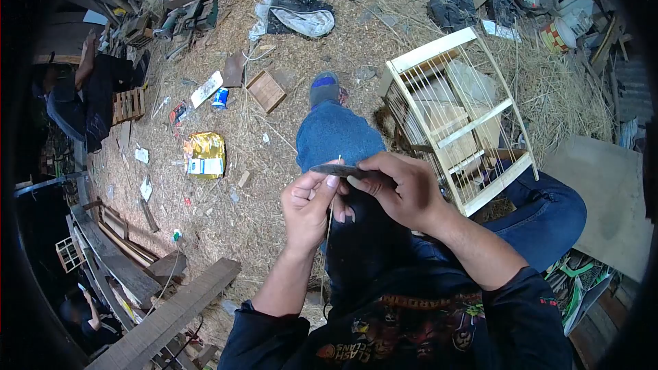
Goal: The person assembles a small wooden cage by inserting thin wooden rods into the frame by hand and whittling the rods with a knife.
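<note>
Above my knee, my left hand (pixel 308 200) is closed around a thin bamboo stick (pixel 329 236), its thumb pressed near the blade. The stick's lower part hangs towards my lap, and its tip pokes up past the blade. My right hand (pixel 406 188) grips a dark, flat knife (pixel 336 169), whose blade lies across the stick; its handle is hidden by my fingers. Right of my hands, a wooden cage (pixel 449 138) with thin upright bars leans over my bent leg. Pale sheets or boards show inside the cage.
Straw and shavings cover the ground, with a small wooden box (pixel 265 91), a gold packet (pixel 205 155) and a blue can (pixel 220 98). A plank (pixel 175 312) juts in at lower left. One person (pixel 89 99) sits at left, another (pixel 92 315) is lower left. A board (pixel 603 195) lies right.
</note>
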